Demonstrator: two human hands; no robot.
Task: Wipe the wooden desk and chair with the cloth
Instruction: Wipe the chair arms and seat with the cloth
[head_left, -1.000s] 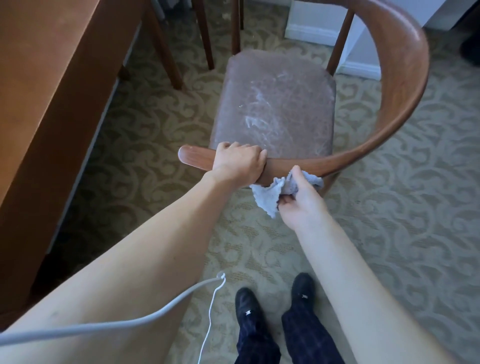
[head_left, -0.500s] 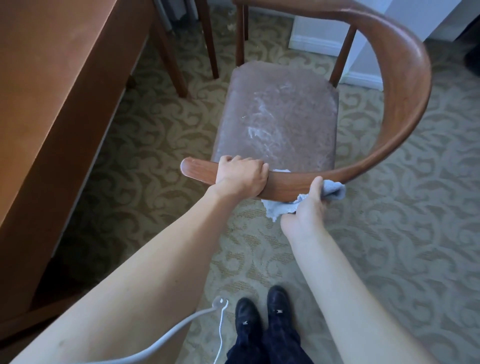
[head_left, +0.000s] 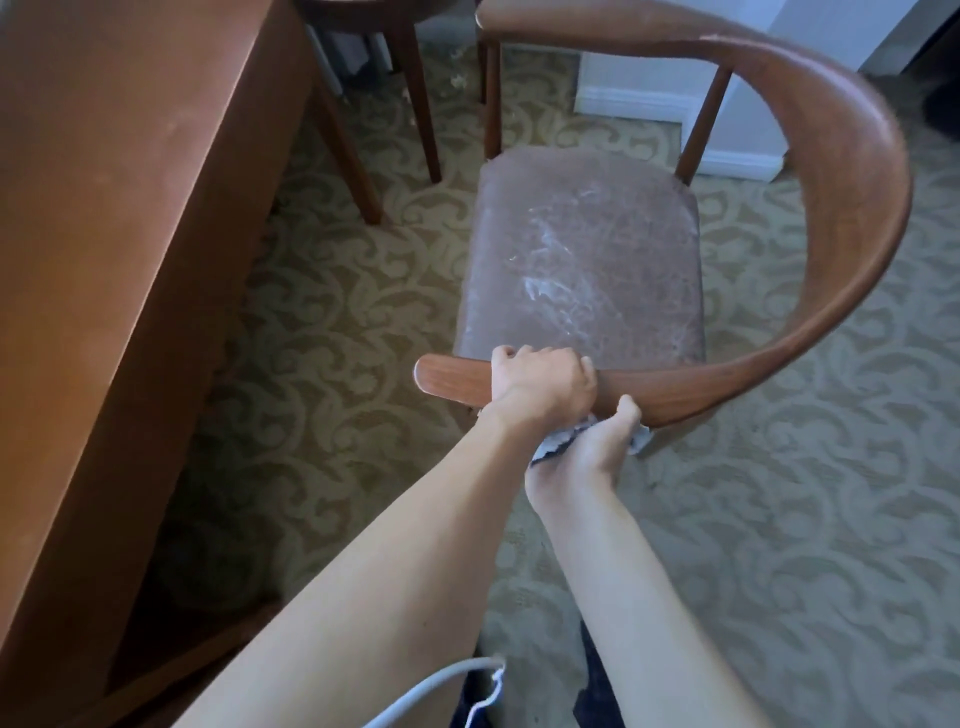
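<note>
A wooden chair (head_left: 857, 156) with a curved back rail and a worn brown seat (head_left: 582, 260) stands in front of me. My left hand (head_left: 540, 384) grips the near end of the rail from above. Just right of it, my right hand (head_left: 587, 447) holds a light blue cloth (head_left: 550, 444) against the underside of the rail, thumb up on the rail's front. Most of the cloth is hidden under my hand. The wooden desk (head_left: 104, 234) fills the left side.
Patterned carpet (head_left: 779, 519) covers the floor. Legs of another piece of furniture (head_left: 415, 104) stand behind the desk. A white wall corner with baseboard (head_left: 634, 104) is beyond the chair. A white cable (head_left: 441, 686) hangs near the bottom edge.
My right hand slid the cloth left along the rail, from further right to right beside my left hand, and tucked it under the rail. My left hand kept its grip.
</note>
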